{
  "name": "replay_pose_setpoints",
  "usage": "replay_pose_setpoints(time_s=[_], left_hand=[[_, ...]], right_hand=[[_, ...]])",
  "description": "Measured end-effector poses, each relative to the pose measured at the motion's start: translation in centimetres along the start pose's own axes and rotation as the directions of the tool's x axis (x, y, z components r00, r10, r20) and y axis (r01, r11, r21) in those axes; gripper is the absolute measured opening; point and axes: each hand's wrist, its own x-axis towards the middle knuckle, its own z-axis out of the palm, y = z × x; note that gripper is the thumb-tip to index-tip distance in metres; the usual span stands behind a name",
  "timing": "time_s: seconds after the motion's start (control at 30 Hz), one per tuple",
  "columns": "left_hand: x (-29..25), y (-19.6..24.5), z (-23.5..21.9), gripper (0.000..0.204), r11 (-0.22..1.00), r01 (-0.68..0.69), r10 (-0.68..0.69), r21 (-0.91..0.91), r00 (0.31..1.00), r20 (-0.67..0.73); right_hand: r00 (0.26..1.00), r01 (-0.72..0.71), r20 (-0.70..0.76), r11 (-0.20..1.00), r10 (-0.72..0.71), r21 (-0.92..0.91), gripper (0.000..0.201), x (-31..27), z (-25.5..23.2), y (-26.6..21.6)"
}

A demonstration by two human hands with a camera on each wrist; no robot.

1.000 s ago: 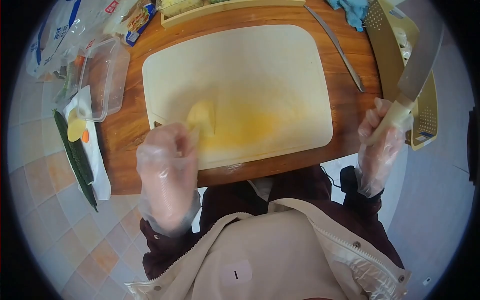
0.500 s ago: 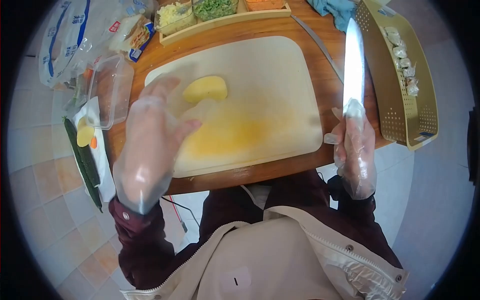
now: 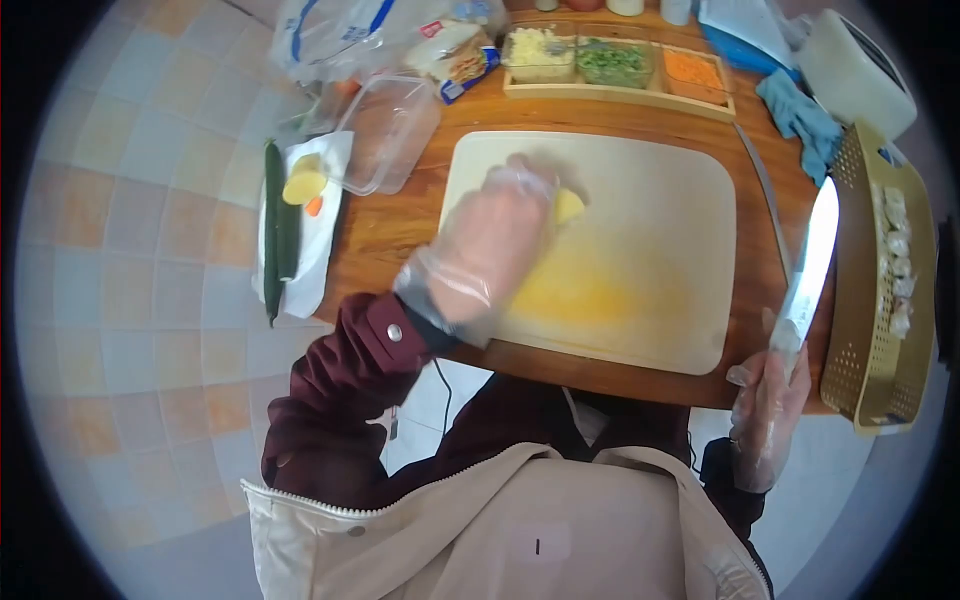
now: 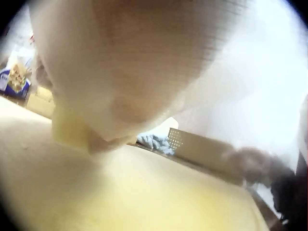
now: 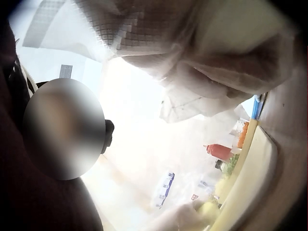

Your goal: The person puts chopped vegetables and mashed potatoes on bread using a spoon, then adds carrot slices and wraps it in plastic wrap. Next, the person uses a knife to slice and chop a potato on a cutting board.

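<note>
In a clear plastic glove, my left hand (image 3: 497,238) grips a peeled yellow potato piece (image 3: 569,206) on the pale cutting board (image 3: 670,190). Most of the potato is hidden beneath the hand in the head view; the left wrist view has the potato (image 4: 70,129) against the fingers, low over the board. My right hand (image 3: 768,410), also gloved, holds a kitchen knife (image 3: 812,250) by its handle beside the board's right edge, the broad blade pointing away from me. A wet yellow stain marks the board near the left hand.
Behind the board, a wooden tray (image 3: 610,97) carries containers of chopped food. Another long blade (image 3: 765,190) lies right of the board, near a blue cloth (image 3: 803,120) and a perforated basket (image 3: 850,290). On the left are a clear box (image 3: 390,130) and cucumbers (image 3: 272,235).
My left hand left the potato, opened above the board, then came down on the potato again. The right hand turned the knife from tilted outward to pointing forward. The head view has swung left.
</note>
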Motion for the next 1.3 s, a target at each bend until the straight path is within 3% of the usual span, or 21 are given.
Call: replay_pose_setpoints(time_s=[0.07, 0.2, 0.3, 0.33, 0.4, 0.43, 0.47, 0.53, 0.6, 0.63, 0.67, 0.7, 0.73, 0.8, 0.9, 0.97, 1.0, 1.07, 1.1, 1.17, 1.3], left_hand=[[-2.5, 2.6, -1.2, 0.037, 0.984, 0.170, -0.172, -0.054, 0.985, -0.022], [-4.8, 3.7, -1.3, 0.072, 0.982, -0.003, -0.002, -0.190, 1.000, -0.024], [-5.7, 3.0, -0.2, 0.092, 0.953, -0.056, 0.049, -0.298, 0.998, -0.029], [-5.7, 3.1, -0.9, 0.089, 0.964, -0.079, 0.083, -0.253, 0.997, 0.002], [-5.6, 3.8, -1.5, 0.087, 0.927, 0.090, -0.049, -0.365, 0.992, 0.120], [-5.8, 4.5, -1.8, 0.087, 0.920, 0.051, -0.001, -0.388, 0.992, 0.129], [-6.2, 5.1, -2.2, 0.082, 0.765, 0.312, -0.151, -0.563, 0.937, 0.313], [-7.9, 5.5, -1.9, 0.077, 0.539, 0.561, -0.219, -0.628, 0.813, 0.539], [-9.7, 5.5, -0.7, 0.065, 0.176, 0.424, -0.224, -0.888, 0.896, 0.383], [-10.1, 4.8, -0.1, 0.060, 0.446, 0.298, -0.230, -0.844, 0.950, 0.213], [-10.1, 4.0, 0.2, 0.060, 0.436, 0.300, -0.225, -0.849, 0.949, 0.219], [-9.6, 3.4, 0.6, 0.060, 0.655, 0.146, -0.165, -0.741, 0.985, 0.048], [-8.7, 3.3, 0.7, 0.060, 0.826, -0.008, -0.065, -0.564, 0.992, -0.110], [-7.2, 4.1, -0.6, 0.064, 0.849, -0.039, -0.020, -0.527, 0.994, -0.104], [-5.1, 4.4, -0.1, 0.074, 0.713, 0.010, -0.020, -0.701, 1.000, -0.007], [-4.4, 3.6, 0.6, 0.080, 0.808, -0.215, 0.231, -0.548, 0.972, -0.042], [-4.5, 4.0, 0.6, 0.080, 0.806, -0.216, 0.232, -0.552, 0.972, -0.041], [-5.0, 5.4, 0.7, 0.085, 0.903, -0.034, 0.048, -0.427, 0.999, 0.022], [-5.4, 6.3, 1.0, 0.085, 0.903, -0.033, 0.048, -0.429, 0.999, 0.025], [-6.3, 7.6, 1.7, 0.079, 0.904, 0.002, -0.065, -0.427, 0.989, -0.132], [-8.7, 7.0, 1.4, 0.073, 0.865, 0.071, -0.131, -0.496, 0.988, -0.087]], right_hand=[[0.997, 0.057, -0.057, 0.992, -0.051, 0.116, 0.051, 0.2, 0.2, 0.6], [0.997, -0.077, 0.009, 0.996, 0.077, 0.041, 0.058, 0.2, 0.0, -0.3], [0.990, -0.110, -0.091, 0.993, 0.106, -0.049, 0.062, -1.1, 1.5, -1.1], [0.996, -0.086, -0.028, 0.994, 0.085, -0.068, 0.063, -1.1, 1.7, -1.6], [0.985, -0.101, 0.141, 0.994, 0.104, -0.031, 0.066, -1.2, 0.9, -1.9], [0.977, -0.120, 0.179, 0.993, 0.119, -0.003, 0.067, -1.2, 0.7, -1.7], [0.967, -0.142, 0.217, 0.990, 0.134, 0.024, 0.068, -1.4, 0.6, -1.5], [0.928, -0.061, 0.346, 0.970, 0.142, -0.234, 0.070, -1.2, 1.3, -1.9], [0.901, -0.051, 0.390, 0.939, 0.190, -0.339, 0.070, -1.1, 1.6, -2.3], [0.888, -0.031, 0.419, 0.933, 0.190, -0.358, 0.070, -1.0, 1.8, -2.4], [0.872, -0.005, 0.451, 0.925, 0.190, -0.379, 0.070, -0.9, 2.0, -2.5], [0.873, -0.012, 0.445, 0.921, 0.200, -0.389, 0.070, -1.0, 2.3, -2.8], [0.869, 0.099, 0.474, 0.888, 0.143, -0.449, 0.070, -1.0, 2.6, -3.0], [0.858, 0.205, 0.504, 0.836, 0.096, -0.509, 0.069, -1.0, 3.3, -2.9], [0.851, 0.322, 0.525, 0.786, 0.003, -0.528, 0.068, -1.0, 4.2, -2.6], [0.855, 0.298, 0.516, 0.769, 0.049, -0.566, 0.067, -1.0, 4.6, -2.9], [0.856, 0.294, 0.514, 0.768, 0.053, -0.569, 0.067, -0.9, 4.8, -3.4], [0.826, 0.112, 0.474, 0.735, 0.306, -0.669, 0.063, -0.6, 4.9, -4.8], [0.825, 0.109, 0.474, 0.735, 0.309, -0.670, 0.063, -0.6, 4.9, -4.6], [0.838, 0.303, 0.522, 0.661, 0.157, -0.687, 0.065, -0.5, 4.7, -4.0], [0.770, 0.527, 0.634, 0.488, 0.072, -0.695, 0.067, 0.2, 4.5, -5.0]])
